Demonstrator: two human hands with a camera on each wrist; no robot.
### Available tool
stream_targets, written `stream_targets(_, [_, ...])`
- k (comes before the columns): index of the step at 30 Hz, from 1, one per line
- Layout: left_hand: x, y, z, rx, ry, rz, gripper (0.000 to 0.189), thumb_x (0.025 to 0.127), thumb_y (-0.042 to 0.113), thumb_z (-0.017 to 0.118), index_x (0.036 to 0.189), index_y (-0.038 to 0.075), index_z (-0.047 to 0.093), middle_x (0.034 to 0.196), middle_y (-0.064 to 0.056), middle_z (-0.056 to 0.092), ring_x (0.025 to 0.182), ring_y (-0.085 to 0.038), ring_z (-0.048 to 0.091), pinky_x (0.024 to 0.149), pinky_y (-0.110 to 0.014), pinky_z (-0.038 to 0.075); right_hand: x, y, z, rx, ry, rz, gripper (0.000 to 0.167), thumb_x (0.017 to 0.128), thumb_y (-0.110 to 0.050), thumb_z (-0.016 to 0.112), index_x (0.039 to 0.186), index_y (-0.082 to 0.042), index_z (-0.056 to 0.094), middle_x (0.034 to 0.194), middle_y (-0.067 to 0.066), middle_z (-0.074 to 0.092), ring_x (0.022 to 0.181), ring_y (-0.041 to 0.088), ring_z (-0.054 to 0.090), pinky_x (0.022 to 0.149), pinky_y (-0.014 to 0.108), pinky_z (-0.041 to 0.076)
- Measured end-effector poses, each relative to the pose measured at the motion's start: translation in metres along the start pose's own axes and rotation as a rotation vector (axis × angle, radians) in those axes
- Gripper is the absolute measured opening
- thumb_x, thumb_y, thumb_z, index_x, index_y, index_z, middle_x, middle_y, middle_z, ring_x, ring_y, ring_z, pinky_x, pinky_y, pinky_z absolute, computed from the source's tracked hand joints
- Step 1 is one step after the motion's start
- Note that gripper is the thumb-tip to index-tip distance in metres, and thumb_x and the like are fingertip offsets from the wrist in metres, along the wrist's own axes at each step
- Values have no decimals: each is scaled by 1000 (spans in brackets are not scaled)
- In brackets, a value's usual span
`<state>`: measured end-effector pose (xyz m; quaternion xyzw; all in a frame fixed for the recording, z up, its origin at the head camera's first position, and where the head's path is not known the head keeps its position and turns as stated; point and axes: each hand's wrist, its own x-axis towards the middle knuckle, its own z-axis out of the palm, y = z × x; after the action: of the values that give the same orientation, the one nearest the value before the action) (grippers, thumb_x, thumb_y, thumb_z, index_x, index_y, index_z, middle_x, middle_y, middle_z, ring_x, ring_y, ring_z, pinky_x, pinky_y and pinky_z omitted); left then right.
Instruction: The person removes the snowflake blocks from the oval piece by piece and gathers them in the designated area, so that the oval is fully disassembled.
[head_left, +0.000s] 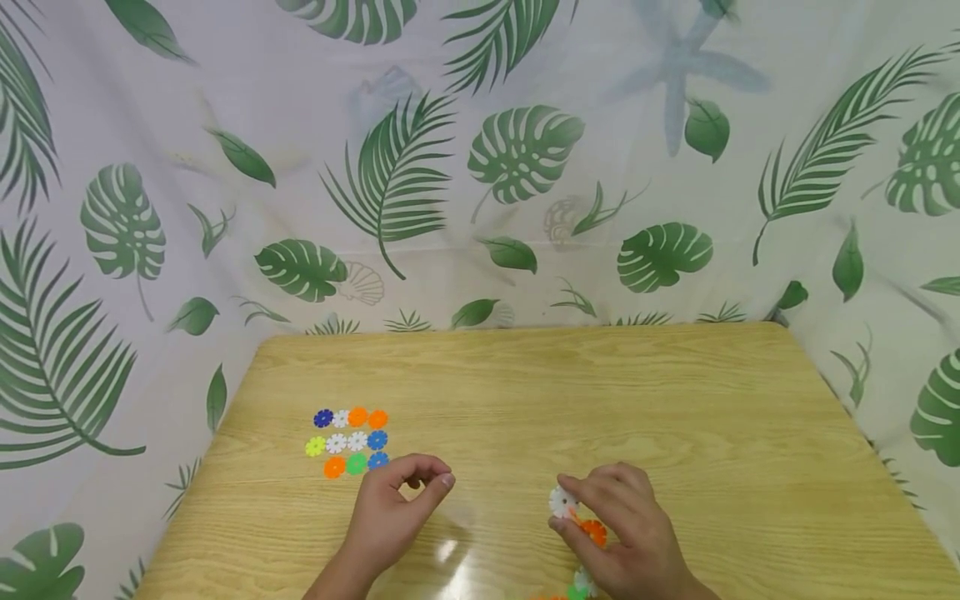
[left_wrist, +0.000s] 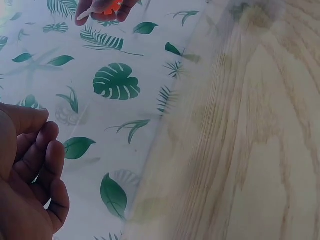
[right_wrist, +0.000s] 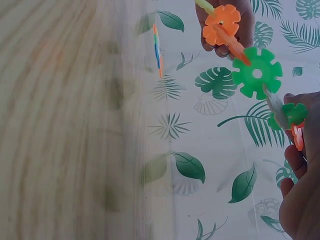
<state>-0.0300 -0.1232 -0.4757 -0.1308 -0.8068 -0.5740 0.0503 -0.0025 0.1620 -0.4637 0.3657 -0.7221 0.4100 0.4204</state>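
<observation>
My right hand (head_left: 626, 529) pinches a white notched interlocking disc (head_left: 561, 502) between thumb and fingers. An orange disc (head_left: 595, 533) joins on below it, part of a chain that runs down past the head view's lower edge. The right wrist view shows more of this chain, with a large green disc (right_wrist: 257, 73) and an orange disc (right_wrist: 221, 25) slotted together at angles. My left hand (head_left: 397, 508) hovers left of the chain, fingers loosely curled, thumb tip near the index fingertip. Nothing shows between them.
Loose notched discs lie in three rows on the table's left, just beyond my left hand, among them a dark blue disc (head_left: 323, 418), a yellow disc (head_left: 316, 447) and a green disc (head_left: 356, 463). The wooden table (head_left: 525, 383) ends at a leaf-print cloth (head_left: 450, 208) behind.
</observation>
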Motion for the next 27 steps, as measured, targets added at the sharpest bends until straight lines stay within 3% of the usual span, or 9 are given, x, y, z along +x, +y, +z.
stream_targets(10, [-2, 7, 12, -59, -67, 17, 6, 94, 20, 80, 93, 26, 77, 85, 9, 73, 81, -14, 67, 82, -34, 50, 8, -2, 4, 45, -11, -87, 30, 100, -25, 73, 107, 3, 77, 86, 8, 74, 79, 23, 57, 86, 35, 41])
stream_targets(15, [-1, 11, 19, -69, -102, 60, 5, 95, 19, 78, 94, 24, 78, 85, 9, 74, 80, -14, 67, 82, -33, 50, 8, -2, 6, 59, -19, -94, 30, 99, -25, 74, 107, 3, 77, 88, 9, 75, 81, 23, 56, 83, 36, 41])
stream_targets(27, [1, 25, 33, -114, -316, 63, 6, 97, 24, 75, 103, 26, 77, 93, 8, 75, 88, -15, 70, 84, -34, 50, -7, 5, 13, 91, -95, -90, 32, 97, -28, 77, 111, 1, 77, 92, 5, 75, 87, 22, 56, 85, 34, 41])
